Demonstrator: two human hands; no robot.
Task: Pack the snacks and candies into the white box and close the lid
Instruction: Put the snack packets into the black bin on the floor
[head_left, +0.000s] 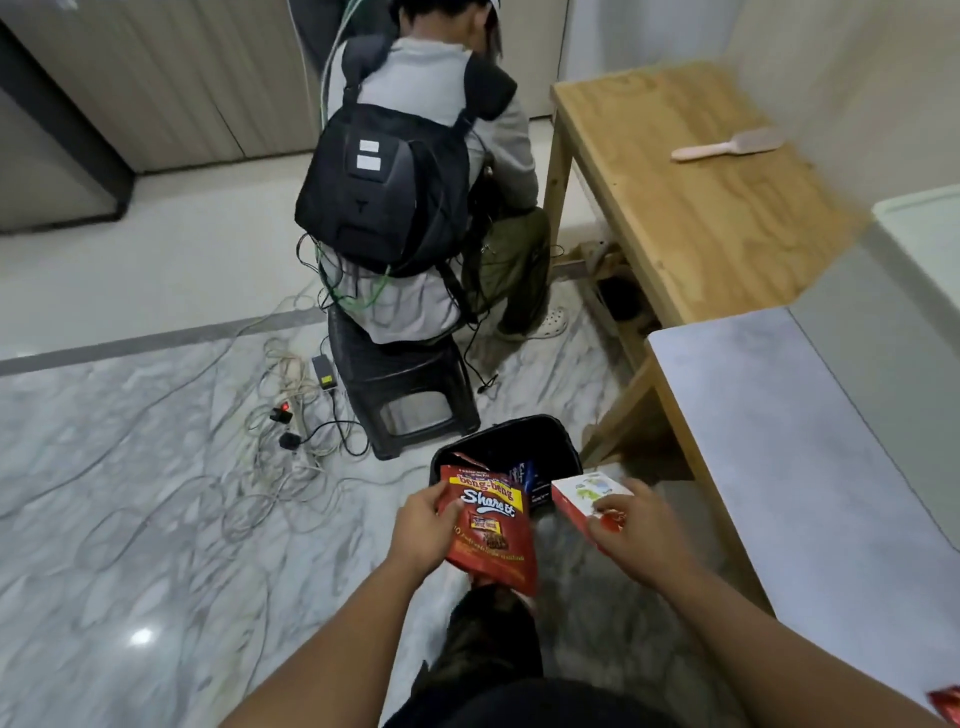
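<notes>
My left hand (423, 530) grips a red Beng-Beng Share It snack bag (491, 525) by its left edge, holding it above the floor. My right hand (636, 525) holds a small white and red snack carton (582, 493) just to the right of the bag. Behind both stands a black bin (540, 439) on the floor with more snack packets (522, 470) showing inside. A white surface (924, 218), perhaps the white box, shows at the far right edge; I cannot tell for sure.
A person with a black backpack (387, 187) sits on a black stool (410, 389) ahead. Tangled cables and a power strip (285, 410) lie on the marble floor to the left. A wooden table (691, 192) with a pink brush (727, 145) and a grey-topped table (810, 457) stand to the right.
</notes>
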